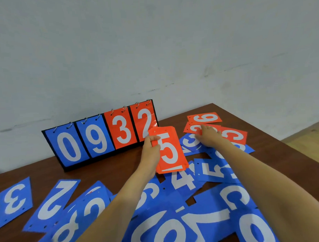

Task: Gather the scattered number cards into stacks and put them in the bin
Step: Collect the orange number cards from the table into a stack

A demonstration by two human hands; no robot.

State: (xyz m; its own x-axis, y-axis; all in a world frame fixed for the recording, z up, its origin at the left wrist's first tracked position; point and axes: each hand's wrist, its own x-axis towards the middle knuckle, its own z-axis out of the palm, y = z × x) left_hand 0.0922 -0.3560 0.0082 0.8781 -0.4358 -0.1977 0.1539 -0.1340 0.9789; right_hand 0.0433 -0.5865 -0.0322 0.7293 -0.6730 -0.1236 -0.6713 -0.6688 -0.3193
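Gathering: our left hand (150, 150) grasps the orange card stack (171, 153) above the table (111, 167) — our right hand (209, 136) lies flat on a loose orange card (189, 128), which we judge needs lifting next.

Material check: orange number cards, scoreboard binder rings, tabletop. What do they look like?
Orange rectangular number cards: probably thin plastic or laminated sheet; there is glossy glare on the hung orange 2 card, and the holes are cleanly punched.
Small silver binder rings: metal, with a bright shine.
Dark brown tabletop: wood or wood-look laminate, satin finish; the grain is too faint to tell which.
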